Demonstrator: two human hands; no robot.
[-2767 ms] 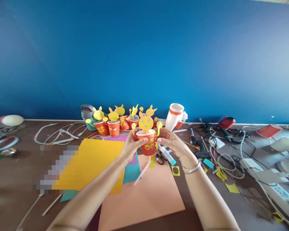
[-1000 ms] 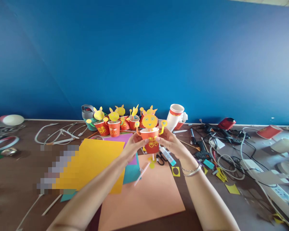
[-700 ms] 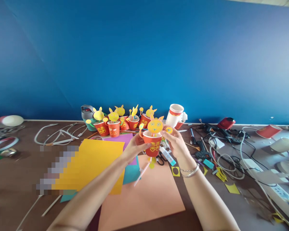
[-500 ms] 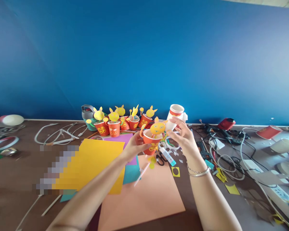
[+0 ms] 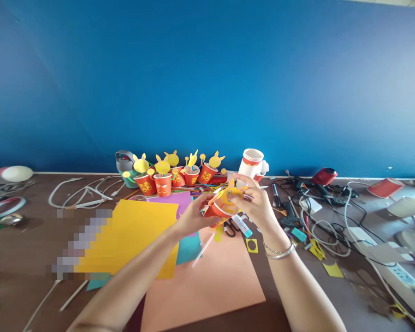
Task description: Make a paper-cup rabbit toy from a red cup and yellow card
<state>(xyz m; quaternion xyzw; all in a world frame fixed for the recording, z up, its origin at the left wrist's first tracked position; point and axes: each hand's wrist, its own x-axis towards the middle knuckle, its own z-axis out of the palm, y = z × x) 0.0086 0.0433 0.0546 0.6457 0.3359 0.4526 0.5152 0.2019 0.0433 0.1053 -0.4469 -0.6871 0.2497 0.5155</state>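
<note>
A red paper cup (image 5: 217,213) is gripped in my left hand (image 5: 192,213), tilted so its mouth leans right and toward me. A yellow paper animal head (image 5: 233,197) with pointed ears sits at the cup's mouth. My right hand (image 5: 257,200) has its thumb and fingers closed on this paper head. Below the cup lie black-handled scissors (image 5: 231,228) and a white-and-blue glue stick or tube (image 5: 244,226), partly covered. Beneath them is a peach paper sheet (image 5: 207,290) with a thin white stick (image 5: 203,250) on it.
Several red cups with yellow animal heads (image 5: 163,184) line the wall. A stack of paper cups (image 5: 251,163) stands behind my right hand. Yellow sheets (image 5: 134,235) lie left. Glue guns (image 5: 290,214), cables and a power strip (image 5: 397,272) crowd the right.
The cup has tipped over to the right, its mouth turned toward my right hand. My right hand has moved left and down, closing on the paper head.
</note>
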